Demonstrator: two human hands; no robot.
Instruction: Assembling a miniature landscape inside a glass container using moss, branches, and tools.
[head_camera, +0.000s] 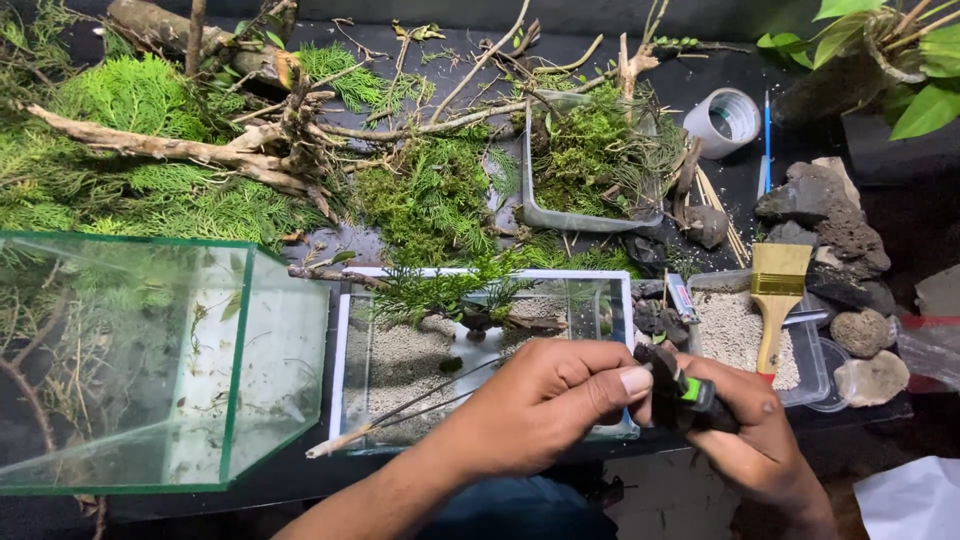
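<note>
My left hand (545, 398) hovers over the near right corner of a small glass tank (625, 300) and grips long thin tweezers (400, 415) whose tips point left. Its thumb presses a dark piece of stone (656, 358). My right hand (745, 425) holds the same dark piece together with a small black and green tube (693, 392). Both hands meet just in front of the tank. Inside the tank lie pale gravel (400, 365), a green sprig (440, 290) and dark wood.
A larger tilted empty glass tank (150, 360) stands at left. Driftwood (180, 150) and green foliage cover the back. A tray of moss (590, 160), a tub of sand (730, 330) with a paintbrush (775, 300), dark rocks (830, 220) and a tape roll (725, 120) lie at right.
</note>
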